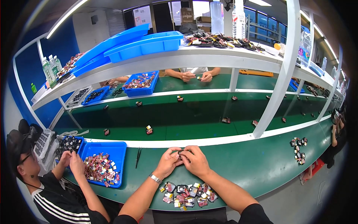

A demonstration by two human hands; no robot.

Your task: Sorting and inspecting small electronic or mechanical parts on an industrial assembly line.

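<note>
My left hand [169, 163] and my right hand [196, 161] meet over the green bench, fingers closed around a small black plastic part [181, 154]. The fingers cover most of it, so its exact kind cannot be made out. Between my forearms, near the bench edge, lies a pile of small black-cased electronic units [189, 194] with red, white and yellow pieces on them. A pair of dark tweezers [138, 157] rests on the bench to the left of my hands.
On the left, a blue tray [122, 156] holds many red-and-white pieces; a co-worker's hands [72, 161] work beside it. Beyond a white rail, a dark green belt [167, 128] carries scattered units. More units [298, 149] lie at right. A white post [278, 84] supports the loaded shelf [209, 56].
</note>
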